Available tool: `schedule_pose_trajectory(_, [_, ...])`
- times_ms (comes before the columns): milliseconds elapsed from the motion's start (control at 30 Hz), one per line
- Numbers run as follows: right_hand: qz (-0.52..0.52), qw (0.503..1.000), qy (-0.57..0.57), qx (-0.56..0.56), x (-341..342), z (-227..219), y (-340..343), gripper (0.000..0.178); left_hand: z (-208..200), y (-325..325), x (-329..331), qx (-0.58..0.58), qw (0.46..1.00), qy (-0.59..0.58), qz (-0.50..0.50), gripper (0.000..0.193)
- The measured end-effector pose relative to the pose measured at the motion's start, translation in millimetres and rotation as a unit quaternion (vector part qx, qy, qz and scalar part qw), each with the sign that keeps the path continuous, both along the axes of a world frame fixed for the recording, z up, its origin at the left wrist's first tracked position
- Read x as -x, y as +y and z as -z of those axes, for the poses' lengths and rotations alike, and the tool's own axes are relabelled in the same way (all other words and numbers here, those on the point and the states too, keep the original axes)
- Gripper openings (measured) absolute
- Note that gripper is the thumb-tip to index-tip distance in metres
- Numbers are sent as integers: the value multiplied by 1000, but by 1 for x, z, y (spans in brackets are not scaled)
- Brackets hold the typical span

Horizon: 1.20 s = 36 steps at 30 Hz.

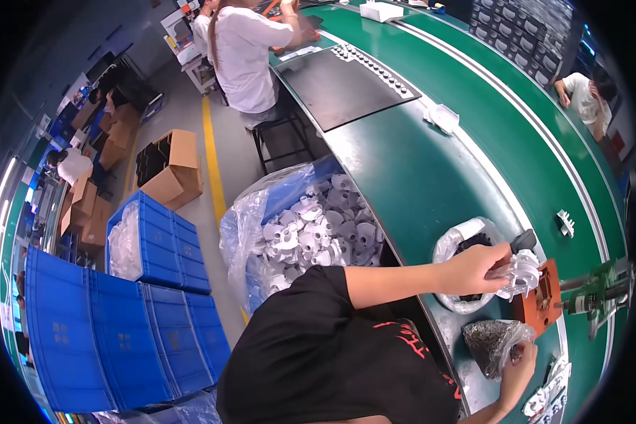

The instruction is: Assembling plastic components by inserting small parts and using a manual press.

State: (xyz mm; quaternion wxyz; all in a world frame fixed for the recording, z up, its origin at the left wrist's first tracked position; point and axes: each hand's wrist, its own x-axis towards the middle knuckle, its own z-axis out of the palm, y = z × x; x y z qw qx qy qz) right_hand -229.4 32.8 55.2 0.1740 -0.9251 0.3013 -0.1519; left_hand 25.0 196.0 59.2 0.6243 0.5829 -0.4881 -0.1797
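My left hand [482, 268] is closed round a white plastic part [521, 275] with a black piece [523, 241] at its top. It holds the part just above an orange fixture [546, 293]. My right hand [519, 362] has its fingers curled at the mouth of a clear plastic bag [493, 342] full of small dark pieces, too small to name. What those fingertips pinch is hidden. Behind my left hand stands a white bag-lined container [446, 249] with dark pieces inside.
A green machine [590, 298] adjoins the fixture. White parts [550, 389] lie at the lower right, and others [442, 118] along the green bench [396, 169]. A lined blue bin of white parts [311, 233] stands beside me. Blue crates [113, 332] and co-workers [244, 56] are farther off.
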Motion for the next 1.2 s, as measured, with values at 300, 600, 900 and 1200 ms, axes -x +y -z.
schedule_pose_trajectory(300, [67,997,-23,24,-7,6,18,16,10,-105,0,141,910,-385,68,17])
schedule_pose_trajectory(600, [97,989,-114,0,10,15,21,17,28,-205,34,120,808,-567,107,13])
schedule_pose_trajectory(900, [105,986,-127,-10,12,20,17,17,39,-225,30,114,824,-535,151,9])
schedule_pose_trajectory(1200, [112,983,-138,-37,9,22,17,18,38,-212,17,143,774,-606,120,7])
